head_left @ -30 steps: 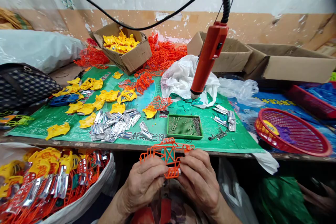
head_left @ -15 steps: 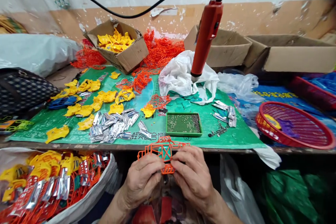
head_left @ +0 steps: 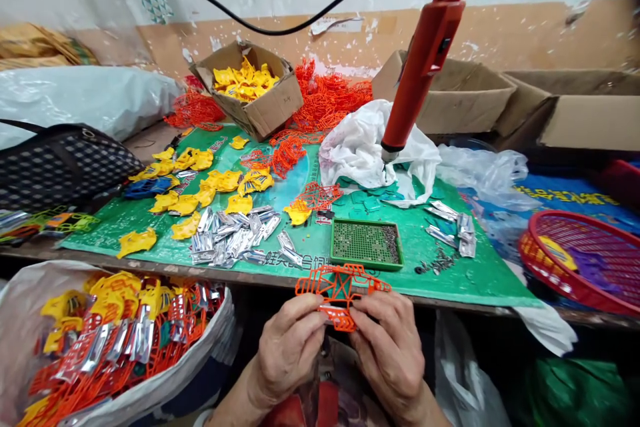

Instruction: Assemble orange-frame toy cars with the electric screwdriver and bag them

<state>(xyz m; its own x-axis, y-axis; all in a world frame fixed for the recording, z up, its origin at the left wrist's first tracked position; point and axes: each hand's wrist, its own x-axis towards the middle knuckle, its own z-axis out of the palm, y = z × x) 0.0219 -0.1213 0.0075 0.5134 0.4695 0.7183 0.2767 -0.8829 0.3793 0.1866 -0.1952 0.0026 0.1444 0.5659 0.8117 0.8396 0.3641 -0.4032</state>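
Note:
Just in front of the table edge, an orange plastic lattice frame (head_left: 345,278) is held up between my two hands. My left hand (head_left: 291,345) pinches its lower left part between thumb and fingers. On the opposite side, my right hand (head_left: 391,345) grips the lower right part, with its fingertips partly hidden. Green shows through the frame's bars; whether it is a part or the tabletop I cannot tell. Right behind the frame lies a green tray (head_left: 367,243) of tiny screws. Silver packets (head_left: 227,237) are heaped to its left, and small dark pieces (head_left: 438,260) lie to its right.
A red electric screwdriver (head_left: 423,77) hangs over the table, near a white plastic bag (head_left: 357,143). Yellow plastic parts (head_left: 220,181) spread across the left. A cardboard box (head_left: 275,110) stands behind them. A white sack (head_left: 220,340) of assembled pieces is at lower left, a red basket (head_left: 580,220) at right.
The view has swung left, so the table's contents appear farther right. Both hands still hold the orange frame, which is now tilted differently, with its lower section showing more.

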